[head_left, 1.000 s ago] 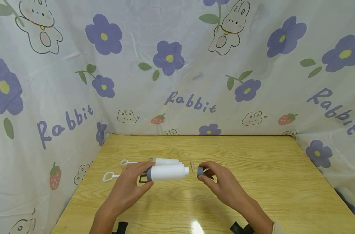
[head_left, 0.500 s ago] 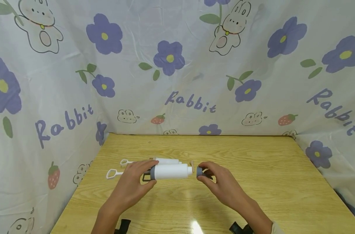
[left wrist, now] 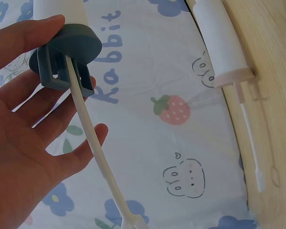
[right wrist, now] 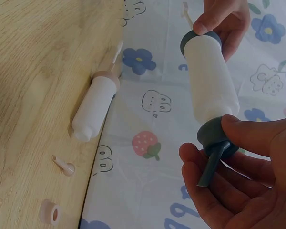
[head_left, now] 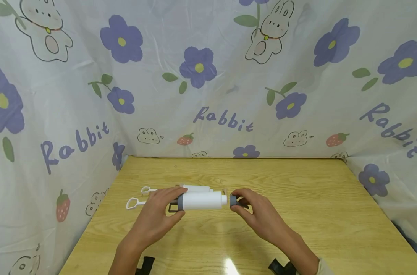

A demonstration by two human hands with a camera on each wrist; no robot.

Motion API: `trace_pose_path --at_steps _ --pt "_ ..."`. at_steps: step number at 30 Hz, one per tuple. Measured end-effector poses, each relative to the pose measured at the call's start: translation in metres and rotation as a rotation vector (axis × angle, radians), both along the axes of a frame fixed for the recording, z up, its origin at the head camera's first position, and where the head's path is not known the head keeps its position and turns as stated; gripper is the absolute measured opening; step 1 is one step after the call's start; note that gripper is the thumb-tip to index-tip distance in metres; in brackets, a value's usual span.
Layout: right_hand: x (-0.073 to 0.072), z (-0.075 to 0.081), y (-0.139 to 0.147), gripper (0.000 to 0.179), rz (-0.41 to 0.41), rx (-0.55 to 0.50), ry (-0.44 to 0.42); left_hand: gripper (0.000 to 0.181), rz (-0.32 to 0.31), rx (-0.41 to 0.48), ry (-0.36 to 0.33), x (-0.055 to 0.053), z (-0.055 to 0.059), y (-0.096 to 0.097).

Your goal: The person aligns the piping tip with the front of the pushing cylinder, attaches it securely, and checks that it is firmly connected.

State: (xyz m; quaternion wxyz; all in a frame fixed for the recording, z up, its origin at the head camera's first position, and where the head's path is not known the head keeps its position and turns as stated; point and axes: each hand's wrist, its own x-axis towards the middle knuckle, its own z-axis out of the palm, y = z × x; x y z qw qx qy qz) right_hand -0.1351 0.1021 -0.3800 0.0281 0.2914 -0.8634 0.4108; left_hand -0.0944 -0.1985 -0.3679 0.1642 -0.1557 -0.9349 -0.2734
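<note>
My left hand (head_left: 153, 214) grips a large white syringe (head_left: 201, 200) by its blue-grey end collar (left wrist: 76, 43), thumb on one side and fingers on the other. From that collar a white plunger rod (left wrist: 93, 138) with a loop handle (head_left: 133, 203) sticks out to the left. The syringe lies level above the table, its narrow neck pointing right. Opposite the neck, my right hand (head_left: 261, 214) pinches a blue-grey nozzle cap (right wrist: 212, 136) between thumb and fingers, spout turned away from the syringe. In the head view a small gap shows between neck and cap.
A second white syringe (right wrist: 95, 107) with a beige collar lies on the wooden table (head_left: 298, 191), behind the held one. Close by on the wood are a small beige nozzle (right wrist: 64, 165) and a beige ring (right wrist: 48, 212). A printed curtain (head_left: 222, 95) hangs behind the table.
The left hand has carried the syringe rightward, bringing its neck much nearer the nozzle cap. The right hand has shifted slightly left, still pinching the cap.
</note>
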Motion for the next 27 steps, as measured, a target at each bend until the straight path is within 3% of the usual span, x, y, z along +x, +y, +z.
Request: trace_pose_path --at_steps 27 --pt "0.0004 0.0028 -0.0035 0.026 0.012 -0.002 0.009 0.059 -0.005 0.003 0.0 0.0004 0.0012 0.0041"
